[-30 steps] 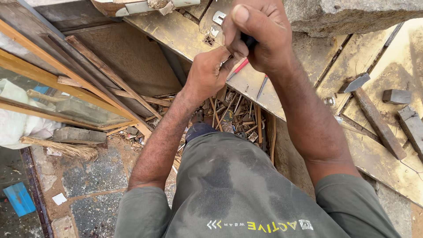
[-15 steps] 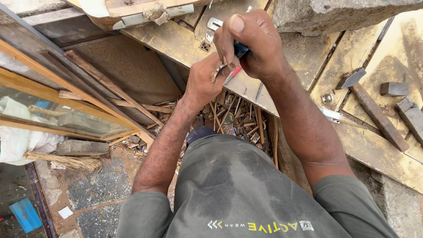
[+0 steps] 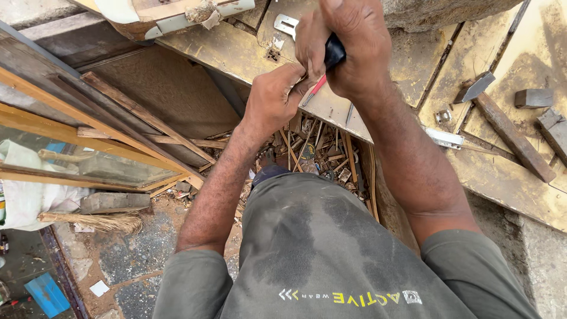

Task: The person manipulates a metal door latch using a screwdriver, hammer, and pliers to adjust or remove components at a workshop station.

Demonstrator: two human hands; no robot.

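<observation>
My right hand (image 3: 353, 50) is closed around a screwdriver (image 3: 328, 64) with a black and red handle, high in the head view. The tool points down and to the left. My left hand (image 3: 276, 97) sits just below it, its fingers pinched at the tool's tip; what they pinch is too small to tell. Both hands hover over the edge of a worn wooden board (image 3: 248, 47) that carries a small metal bracket (image 3: 286, 25).
A hammer (image 3: 502, 121) and wooden blocks (image 3: 533, 97) lie on the board at right. Wood scraps and splinters (image 3: 319, 150) fill the gap below the hands. Wooden frames with glass (image 3: 88, 147) lean at left, beside a broom (image 3: 94, 221) and a white sack (image 3: 23, 201).
Both hands have stayed together around the screwdriver; the view has tilted so they sit higher in the frame. The right hand's grip has turned slightly on the handle.
</observation>
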